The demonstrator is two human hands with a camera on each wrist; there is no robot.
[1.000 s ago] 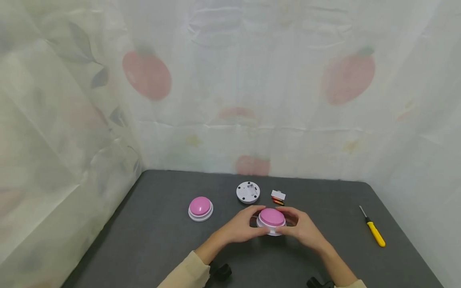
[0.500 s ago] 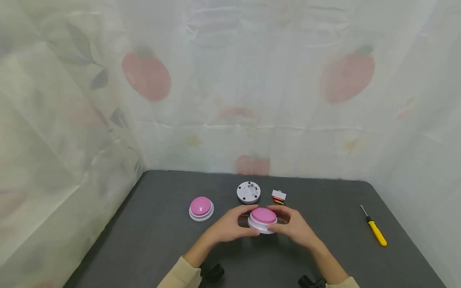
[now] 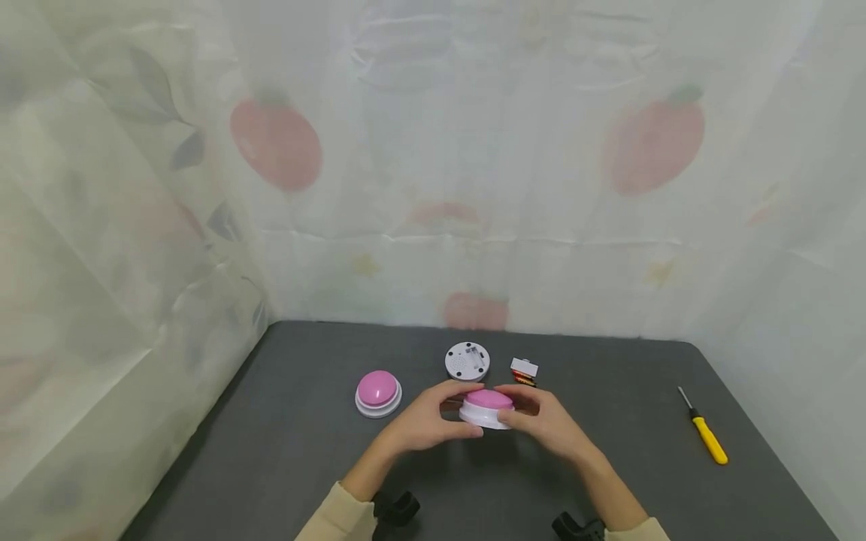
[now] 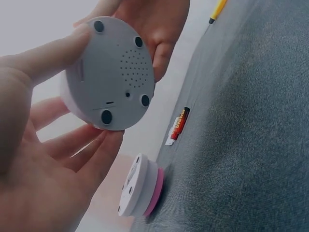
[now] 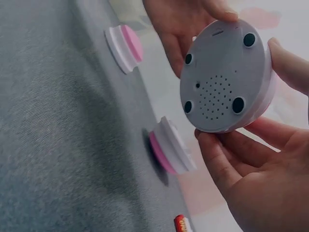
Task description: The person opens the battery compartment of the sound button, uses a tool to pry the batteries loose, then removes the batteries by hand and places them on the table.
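Observation:
A round push button with a pink dome and white base [image 3: 483, 417] is held up off the table between both hands. My left hand [image 3: 429, 421] grips its left side, thumb in front and fingers behind. On the opposite side my right hand [image 3: 551, 428] holds the rim between thumb and fingers. Both wrist views show the underside [image 4: 108, 72] with dark round feet, a patch of speaker holes and a closed battery cover; no open compartment shows there. Slight tilt brings its front wall into the head view.
Behind the hands, a second push button [image 3: 467, 362] lies upside down, its battery compartment open. A third button [image 3: 377, 389] stands dome-up at left. Beside the upturned one are a white cover [image 3: 524, 367] and batteries [image 3: 524, 379]. A yellow-handled screwdriver [image 3: 708, 439] lies far right on the grey table [image 3: 304, 466].
Both hands have moved left with the held push button and raised it slightly. It now tilts so that more of its white side shows. The things on the table have not moved.

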